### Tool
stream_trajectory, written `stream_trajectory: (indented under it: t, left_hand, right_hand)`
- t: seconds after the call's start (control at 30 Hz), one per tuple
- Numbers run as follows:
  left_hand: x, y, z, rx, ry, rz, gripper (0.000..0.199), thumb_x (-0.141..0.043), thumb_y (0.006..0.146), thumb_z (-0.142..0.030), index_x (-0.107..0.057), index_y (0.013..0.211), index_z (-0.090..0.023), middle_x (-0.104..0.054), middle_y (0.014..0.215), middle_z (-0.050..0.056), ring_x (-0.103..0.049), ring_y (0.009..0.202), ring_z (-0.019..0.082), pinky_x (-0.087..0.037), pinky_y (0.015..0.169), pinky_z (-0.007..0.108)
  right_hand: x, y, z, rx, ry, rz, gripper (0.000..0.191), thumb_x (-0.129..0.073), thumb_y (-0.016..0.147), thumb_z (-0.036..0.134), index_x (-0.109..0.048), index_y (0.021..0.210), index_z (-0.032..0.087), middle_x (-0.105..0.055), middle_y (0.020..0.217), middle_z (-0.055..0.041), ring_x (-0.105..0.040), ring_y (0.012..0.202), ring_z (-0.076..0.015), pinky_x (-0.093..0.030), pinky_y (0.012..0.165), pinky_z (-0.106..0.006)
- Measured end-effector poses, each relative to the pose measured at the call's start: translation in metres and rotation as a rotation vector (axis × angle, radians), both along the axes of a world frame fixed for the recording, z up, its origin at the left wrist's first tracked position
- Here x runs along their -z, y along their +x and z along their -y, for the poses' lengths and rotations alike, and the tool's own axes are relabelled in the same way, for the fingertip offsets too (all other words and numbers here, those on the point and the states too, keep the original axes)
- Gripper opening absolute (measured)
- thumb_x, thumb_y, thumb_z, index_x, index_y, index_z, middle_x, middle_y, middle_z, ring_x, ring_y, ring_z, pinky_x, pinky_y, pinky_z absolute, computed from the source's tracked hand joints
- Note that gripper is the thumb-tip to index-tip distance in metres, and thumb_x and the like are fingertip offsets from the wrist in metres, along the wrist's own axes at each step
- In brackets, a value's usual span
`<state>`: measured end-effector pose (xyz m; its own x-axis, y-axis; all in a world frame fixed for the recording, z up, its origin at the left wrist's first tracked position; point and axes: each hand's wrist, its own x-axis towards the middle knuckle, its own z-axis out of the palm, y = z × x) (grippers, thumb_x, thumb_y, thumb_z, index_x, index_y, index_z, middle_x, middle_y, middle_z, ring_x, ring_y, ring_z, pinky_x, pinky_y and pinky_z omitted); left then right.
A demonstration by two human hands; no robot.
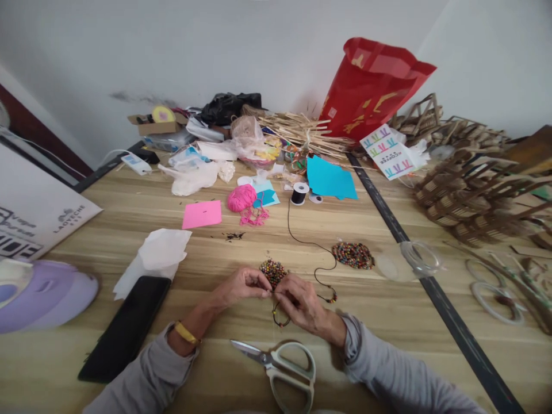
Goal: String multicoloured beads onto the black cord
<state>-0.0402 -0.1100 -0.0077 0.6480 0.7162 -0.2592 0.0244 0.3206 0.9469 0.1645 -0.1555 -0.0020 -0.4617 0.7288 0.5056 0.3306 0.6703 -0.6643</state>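
At the middle of the table my left hand (241, 286) and my right hand (304, 302) meet, thumb and fingertips of each pinched together. Between them is a thin black beaded cord (282, 324), whose loop with a few coloured beads hangs below my right fingers. The exact spot where the fingers grip is too small to make out. Just behind the fingertips lies a pile of small multicoloured beads (271, 270). Scissors (269, 359) with pale handles rest in front of my hands, blades pointing left. From a spool of black cord (299, 194), a strand runs down to several beads (332, 298) right of my hand.
Coiled bead strings (353, 255) lie at right, beside clear plastic rings (420, 259). A black phone (127, 328) and white paper (157, 256) are at left. Behind are pink yarn (242, 198), pink paper (202, 214), blue sheets (331, 177) and a red bag (373, 86). Woven baskets (470, 195) crowd the right.
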Motion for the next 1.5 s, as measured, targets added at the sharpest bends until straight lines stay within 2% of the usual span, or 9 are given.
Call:
stream_trajectory:
  t: [0.2,0.4,0.7,1.1,1.5]
  left_hand:
    - [-0.005,0.005,-0.003,-0.014,0.023,-0.048,0.031,-0.083,0.058,-0.033,-0.067,0.072,-0.011,-0.066,0.066,0.001,-0.056,0.062,0.010,-0.041,0.063,0.022]
    - [-0.012,0.007,-0.004,-0.027,0.039,-0.079,0.033,-0.083,0.059,-0.036,-0.064,0.072,-0.011,-0.065,0.067,0.000,-0.055,0.063,0.010,-0.040,0.063,0.021]
    - [-0.007,0.004,-0.001,-0.039,0.009,-0.072,0.037,-0.084,0.055,-0.038,-0.065,0.070,-0.010,-0.063,0.064,-0.001,-0.053,0.061,0.009,-0.038,0.062,0.021]
    - [-0.001,0.002,0.000,0.000,0.043,-0.047,0.031,-0.082,0.061,-0.034,-0.066,0.073,-0.011,-0.065,0.067,0.001,-0.054,0.063,0.010,-0.040,0.063,0.021]
    - [-0.003,0.003,0.000,0.021,0.061,-0.061,0.028,-0.080,0.063,-0.031,-0.066,0.075,-0.011,-0.066,0.069,0.002,-0.056,0.065,0.011,-0.041,0.065,0.022]
  right_hand:
    - [-0.001,0.004,-0.003,0.033,0.008,-0.012,0.014,-0.046,0.094,0.018,-0.056,0.085,0.019,-0.059,0.074,-0.0044,-0.053,0.067,-0.0150,-0.043,0.059,-0.026]
    - [-0.002,0.005,-0.003,0.010,0.002,-0.009,0.012,-0.046,0.093,0.017,-0.055,0.085,0.019,-0.058,0.074,-0.0045,-0.053,0.068,-0.0152,-0.042,0.061,-0.026]
    - [-0.001,0.005,-0.003,0.006,0.000,-0.001,0.011,-0.046,0.093,0.018,-0.054,0.085,0.019,-0.057,0.074,-0.0042,-0.052,0.067,-0.0151,-0.042,0.060,-0.026]
    - [-0.003,0.004,-0.002,0.005,0.025,0.028,0.013,-0.045,0.094,0.018,-0.053,0.084,0.019,-0.057,0.074,-0.0035,-0.051,0.067,-0.0148,-0.041,0.059,-0.026]
    - [0.000,0.004,-0.002,0.002,0.011,0.026,0.010,-0.046,0.093,0.017,-0.053,0.086,0.019,-0.057,0.075,-0.0040,-0.052,0.068,-0.0154,-0.042,0.060,-0.026]
